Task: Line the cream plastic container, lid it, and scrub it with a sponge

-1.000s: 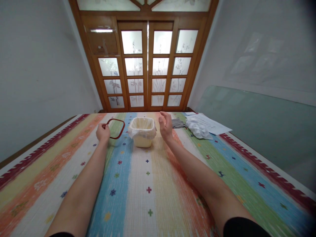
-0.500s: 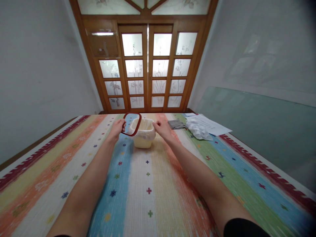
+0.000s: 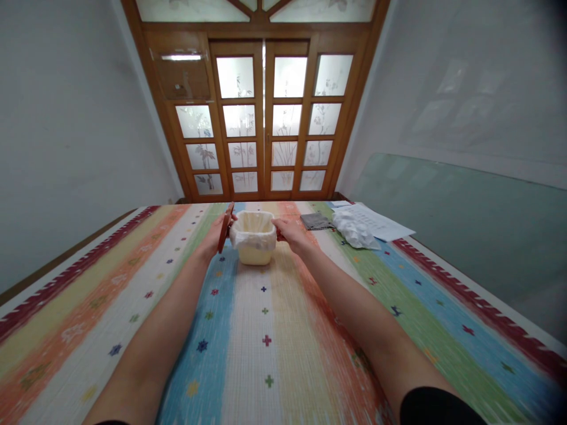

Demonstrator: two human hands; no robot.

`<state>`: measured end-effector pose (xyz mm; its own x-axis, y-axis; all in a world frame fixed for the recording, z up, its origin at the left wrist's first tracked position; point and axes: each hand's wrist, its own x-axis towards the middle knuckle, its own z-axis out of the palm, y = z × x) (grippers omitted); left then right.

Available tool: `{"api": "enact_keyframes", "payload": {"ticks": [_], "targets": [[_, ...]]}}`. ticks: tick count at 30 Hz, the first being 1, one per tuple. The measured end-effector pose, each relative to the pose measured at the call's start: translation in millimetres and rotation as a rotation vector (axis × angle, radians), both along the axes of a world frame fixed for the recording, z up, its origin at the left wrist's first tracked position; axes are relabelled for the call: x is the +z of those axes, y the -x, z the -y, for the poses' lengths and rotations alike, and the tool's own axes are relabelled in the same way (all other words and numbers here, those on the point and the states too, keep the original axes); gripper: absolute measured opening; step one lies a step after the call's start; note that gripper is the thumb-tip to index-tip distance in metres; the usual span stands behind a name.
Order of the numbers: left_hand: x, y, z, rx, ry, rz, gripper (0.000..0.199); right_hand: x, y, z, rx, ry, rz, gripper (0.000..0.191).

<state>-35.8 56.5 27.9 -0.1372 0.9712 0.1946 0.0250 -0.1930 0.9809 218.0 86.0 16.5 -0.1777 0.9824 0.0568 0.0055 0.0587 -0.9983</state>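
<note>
A small cream bin (image 3: 256, 255) stands upright on the striped tablecloth. A thin white plastic bag (image 3: 254, 241) lines it and folds over its rim. My left hand (image 3: 216, 234) is at the bin's left side, closed on a reddish-brown rectangular ring frame (image 3: 225, 232), now seen nearly edge-on. Its fingertips reach toward the bag's left edge. At the opposite side my right hand (image 3: 287, 231) pinches the bag's right edge at the rim; its fingertips are partly hidden.
Right of the bin lie a folded grey cloth (image 3: 316, 221), a crumpled white plastic bag (image 3: 355, 229) and printed paper sheets (image 3: 385, 223). A pale green glass panel (image 3: 452, 206) leans along the right wall. Wooden glazed doors (image 3: 266, 118) stand beyond the table.
The brown ring frame in my left hand has turned from facing me to nearly edge-on, moving away from over the bin's left rim. My right hand has shifted slightly down along the bag's edge.
</note>
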Motion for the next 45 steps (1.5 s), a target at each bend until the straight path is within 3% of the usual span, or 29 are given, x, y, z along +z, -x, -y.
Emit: {"api": "enact_keyframes", "payload": {"ticks": [7,12,15,18,21,24,28,33,38,45], "targets": [[-4.3,-3.5,0.2,-0.051,0.043,0.054,0.037,-1.4,2.0,0.6,0.003,-0.003,-0.007,0.035],[7.2,0.4,3.7,0.056,0.008,0.069,0.041,-0.9,0.7,0.8,-0.038,-0.038,0.040,0.034],[20.0,4.4,8.6,0.125,-0.080,0.048,0.039,5.3,-1.6,2.6,-0.273,-0.258,0.142,0.032],[37.5,0.3,20.5,0.000,-0.137,0.013,0.039,19.9,-2.8,12.4,-0.411,-0.501,0.183,0.029],[55.6,-13.5,39.5,-0.177,-0.096,-0.006,0.040,39.0,-0.1,30.9,-0.298,-0.620,0.135,0.028],[64.7,-31.1,57.8,-0.355,-0.033,-0.032,0.041,54.9,6.2,51.4,-0.085,-0.676,0.071,0.031],[58.7,-48.3,67.5,-0.543,0.048,0.042,0.043,64.2,11.9,67.0,0.181,-0.568,-0.040,0.039],[48.3,-51.9,63.9,-0.552,0.096,0.091,0.045,63.2,10.3,67.3,0.309,-0.395,-0.135,0.038],[46.7,-51.5,61.8,-0.561,0.170,0.111,0.044,61.2,12.6,66.0,0.336,-0.352,-0.205,0.031],[68.6,-46.3,69.6,-0.440,0.189,0.321,0.030,59.7,11.6,58.7,0.051,-0.428,-0.298,0.022]]}}
